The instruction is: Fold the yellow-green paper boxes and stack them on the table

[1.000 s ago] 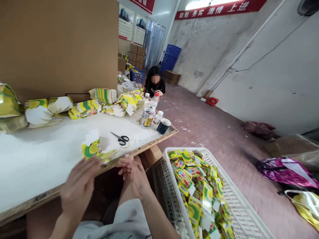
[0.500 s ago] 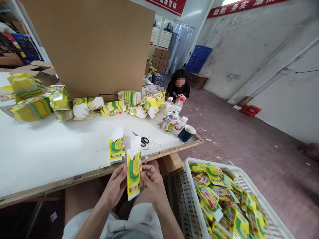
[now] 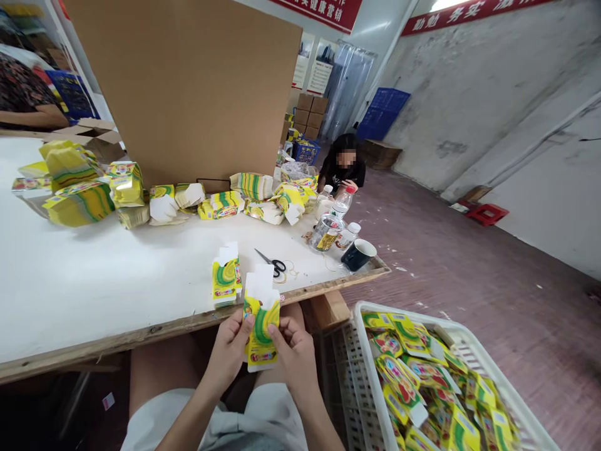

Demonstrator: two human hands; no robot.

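Left hand [image 3: 232, 332], right hand [image 3: 292, 341]: we gripped the carton [image 3: 260, 329] between them.
Carton place: at the bench's [image 3: 122, 269] near edge.
Carton front: it had turned more toward us; top flap [image 3: 259, 283] unclosed, we judged.

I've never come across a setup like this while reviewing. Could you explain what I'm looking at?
There is no machine here: a person works bare-handed, and a single head-worn camera looks forward and down. The left bare hand and right bare hand hold a yellow-and-green printed carton with white flaps between them, in front of the table's edge. On the white, wood-edged tabletop are a small stack of similar cartons, black-handled metal scissors and a dark mug with a white inside. Further back, a large brown cardboard sheet stands behind more cartons. At right, below the tabletop, a white plastic basket holds many yellow cartons.
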